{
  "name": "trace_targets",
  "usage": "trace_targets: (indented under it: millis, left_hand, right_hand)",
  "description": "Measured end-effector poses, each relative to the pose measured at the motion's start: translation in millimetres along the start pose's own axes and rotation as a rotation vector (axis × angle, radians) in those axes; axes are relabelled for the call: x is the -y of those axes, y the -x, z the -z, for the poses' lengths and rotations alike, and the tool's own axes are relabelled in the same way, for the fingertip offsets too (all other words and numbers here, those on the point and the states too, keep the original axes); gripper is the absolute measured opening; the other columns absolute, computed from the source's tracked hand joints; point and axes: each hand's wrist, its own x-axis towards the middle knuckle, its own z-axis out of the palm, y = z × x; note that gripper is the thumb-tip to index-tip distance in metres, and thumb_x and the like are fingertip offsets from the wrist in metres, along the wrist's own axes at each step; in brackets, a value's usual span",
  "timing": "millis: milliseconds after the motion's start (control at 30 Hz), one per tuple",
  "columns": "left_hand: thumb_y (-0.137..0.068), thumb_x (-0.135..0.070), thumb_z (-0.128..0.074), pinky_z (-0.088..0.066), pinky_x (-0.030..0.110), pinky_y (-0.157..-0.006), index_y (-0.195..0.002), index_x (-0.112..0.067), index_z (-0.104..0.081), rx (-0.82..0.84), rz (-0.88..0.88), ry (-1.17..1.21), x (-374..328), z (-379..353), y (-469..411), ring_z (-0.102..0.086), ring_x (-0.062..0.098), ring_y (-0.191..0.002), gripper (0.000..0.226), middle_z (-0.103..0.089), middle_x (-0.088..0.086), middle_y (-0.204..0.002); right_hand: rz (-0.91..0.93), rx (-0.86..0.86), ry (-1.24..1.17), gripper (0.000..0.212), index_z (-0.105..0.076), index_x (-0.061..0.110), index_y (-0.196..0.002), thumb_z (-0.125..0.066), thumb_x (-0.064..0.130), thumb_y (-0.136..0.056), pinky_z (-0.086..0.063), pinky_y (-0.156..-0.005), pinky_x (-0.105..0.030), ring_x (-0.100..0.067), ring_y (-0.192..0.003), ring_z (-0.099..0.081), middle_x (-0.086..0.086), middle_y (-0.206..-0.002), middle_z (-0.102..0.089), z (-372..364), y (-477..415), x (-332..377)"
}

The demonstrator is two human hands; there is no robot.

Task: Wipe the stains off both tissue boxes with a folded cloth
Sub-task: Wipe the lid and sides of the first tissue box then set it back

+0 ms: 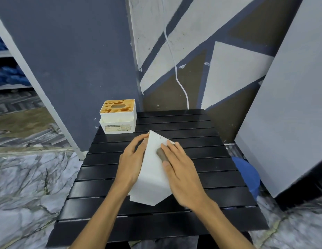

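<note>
A white tissue box point(152, 178) lies tilted in the middle of the black slatted table point(201, 139), its plain face turned up with a few small dark specks near the top. My left hand point(133, 159) grips its left side, fingers curled over the upper edge. My right hand point(181, 169) holds a small folded grey-brown cloth point(161, 155) between thumb and fingers and presses it on the box's face. A second white tissue box point(118, 119) stands upright at the table's back left corner, its lid covered in brown-orange stains.
A dark grey panel point(75, 69) leans behind the stained box, and a light grey board point(282, 123) leans at the right. A white cable point(176, 69) hangs down the painted wall. A blue container point(246, 173) sits on the marble floor beside the table's right edge.
</note>
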Motion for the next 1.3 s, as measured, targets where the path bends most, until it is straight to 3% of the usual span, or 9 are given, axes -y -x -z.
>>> trace_targets:
  millis: [133, 333, 500, 633, 800, 1000, 1167, 1300]
  left_hand:
    - [-0.104, -0.038, -0.048, -0.048, 0.022, -0.076, -0.116, -0.049, -0.065, 0.009, 0.000, -0.016, 0, 0, -1, -0.066, 0.002, -0.095, 0.023, -0.069, -0.022, -0.109]
    - [-0.103, -0.038, -0.050, -0.046, 0.024, -0.079, -0.113, -0.050, -0.067, -0.016, 0.007, 0.000, 2, 2, -2, -0.064, -0.001, -0.098, 0.023, -0.069, -0.025, -0.110]
    - [-0.104, -0.037, -0.049, -0.051, 0.024, -0.073, -0.115, -0.048, -0.066, -0.008, 0.001, -0.001, 3, 2, -3, -0.068, -0.002, -0.083, 0.023, -0.071, -0.026, -0.097]
    - [-0.104, -0.035, -0.049, -0.048, 0.019, -0.077, -0.113, -0.049, -0.067, -0.007, -0.007, 0.006, 2, 2, -2, -0.067, -0.006, -0.092, 0.025, -0.071, -0.026, -0.104]
    - [-0.102, -0.040, -0.051, -0.047, 0.025, -0.086, -0.109, -0.053, -0.067, -0.016, 0.005, -0.003, 1, -1, -2, -0.063, -0.003, -0.103, 0.023, -0.069, -0.029, -0.108]
    - [-0.104, -0.038, -0.048, -0.048, 0.021, -0.074, -0.116, -0.049, -0.065, -0.006, 0.004, -0.013, 1, -2, -1, -0.066, -0.005, -0.087, 0.023, -0.069, -0.029, -0.099]
    - [-0.103, -0.037, -0.050, -0.045, 0.025, -0.088, -0.110, -0.053, -0.067, -0.021, 0.005, -0.007, -1, -3, -1, -0.061, -0.001, -0.107, 0.024, -0.068, -0.028, -0.112]
    - [-0.103, -0.039, -0.050, -0.043, 0.023, -0.081, -0.115, -0.050, -0.066, -0.020, 0.004, -0.004, -2, -3, 1, -0.060, -0.001, -0.105, 0.023, -0.067, -0.026, -0.114]
  right_hand:
    - [0.076, 0.039, 0.052, 0.049, -0.023, 0.034, -0.151, -0.019, 0.042, -0.103, -0.001, -0.114, -0.018, 0.001, -0.147, 0.003, 0.020, -0.158, -0.012, 1, -21, 8]
    - [-0.068, 0.062, 0.054, 0.047, -0.019, 0.036, -0.152, -0.020, 0.040, -0.105, -0.008, -0.121, -0.033, -0.001, -0.147, 0.004, 0.019, -0.160, -0.008, -1, -43, -2]
    - [0.033, 0.037, 0.071, 0.055, -0.021, 0.036, -0.152, -0.009, 0.048, -0.099, 0.000, -0.117, -0.020, 0.006, -0.145, 0.010, 0.025, -0.157, -0.004, -3, -10, 15]
    - [0.079, 0.048, 0.068, 0.047, -0.022, 0.040, -0.150, -0.015, 0.045, -0.104, -0.002, -0.115, -0.019, 0.001, -0.147, 0.004, 0.020, -0.159, -0.011, -2, -26, 21]
    - [-0.079, 0.045, 0.029, 0.046, -0.024, 0.036, -0.151, -0.023, 0.040, -0.105, -0.014, -0.120, -0.038, -0.003, -0.148, -0.002, 0.016, -0.160, -0.014, -1, -55, -1]
    - [-0.004, 0.016, 0.047, 0.050, -0.022, 0.037, -0.151, -0.016, 0.043, -0.102, -0.002, -0.115, -0.019, 0.004, -0.145, 0.007, 0.024, -0.157, -0.007, -5, -18, 10]
    - [0.001, 0.021, 0.020, 0.057, -0.029, 0.035, -0.149, -0.011, 0.051, -0.098, -0.017, -0.120, -0.037, -0.005, -0.148, -0.007, 0.014, -0.159, -0.022, -9, -62, -4]
    - [-0.088, 0.001, -0.017, 0.061, -0.030, 0.032, -0.150, -0.011, 0.053, -0.097, -0.019, -0.120, -0.041, -0.004, -0.148, -0.010, 0.014, -0.159, -0.023, -8, -63, -23]
